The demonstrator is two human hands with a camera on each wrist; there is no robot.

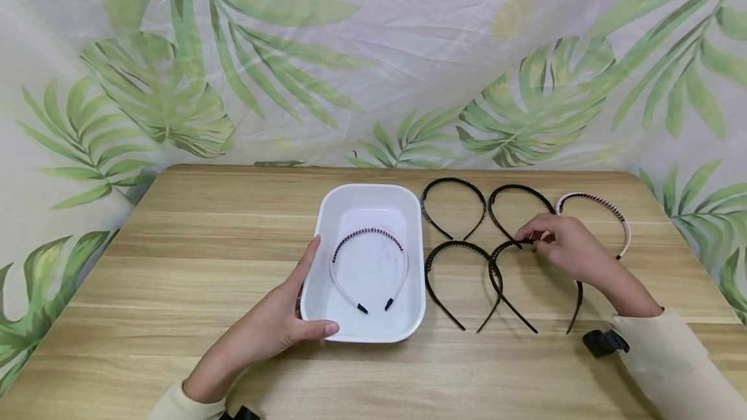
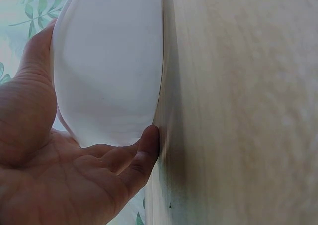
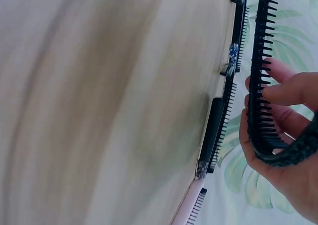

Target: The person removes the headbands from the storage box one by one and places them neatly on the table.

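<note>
My right hand (image 1: 563, 248) pinches a black toothed headband (image 1: 527, 321) at the top of its arch, with thumb and fingertips. In the right wrist view this headband (image 3: 257, 61) is clear of the table, comb teeth showing. My left hand (image 1: 286, 316) grips the white plastic tray (image 1: 367, 284) by its left side, thumb over the near corner and fingers along the wall. A pink and black headband (image 1: 370, 231) lies inside the tray, its ends toward me. The left wrist view shows the fingers against the tray's outer wall (image 2: 109, 71).
Right of the tray lie black headbands at back left (image 1: 453, 180), back middle (image 1: 519, 187) and front left (image 1: 461, 244). The front-left one overlaps the held headband in the head view. A pink headband (image 1: 628, 232) lies farthest right. A leaf-print cloth (image 1: 408, 70) hangs behind the wooden table (image 1: 192, 264).
</note>
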